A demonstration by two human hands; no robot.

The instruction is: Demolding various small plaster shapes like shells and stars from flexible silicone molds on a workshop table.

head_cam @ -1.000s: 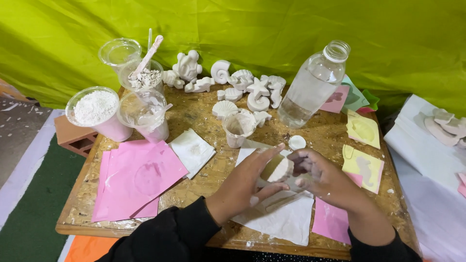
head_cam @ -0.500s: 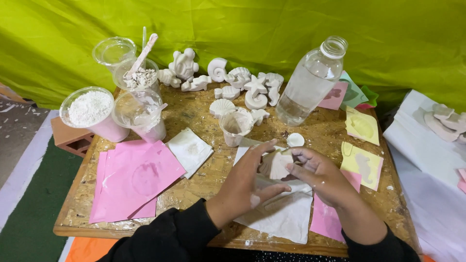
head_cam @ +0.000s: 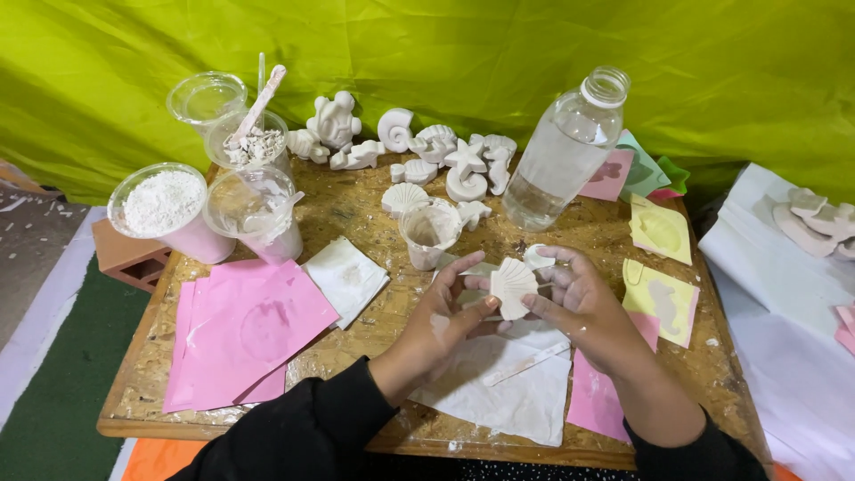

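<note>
White fan-shaped plaster shell cast [head_cam: 514, 285] held above chipboard worktop [head_cam: 356, 209], over white paper sheet [head_cam: 499, 392]. Left hand [head_cam: 443, 322] grasping cast's lower edge w/ thumb & fingertips; right hand [head_cam: 583, 303] pinching its right side. Small clear plastic cup [head_cam: 430, 233] just beyond; pink silicone mould sheets [head_cam: 245, 334] well to left. Best handled by thick rim, light even pressure, kept low over paper — plaster prob. brittle.
</note>
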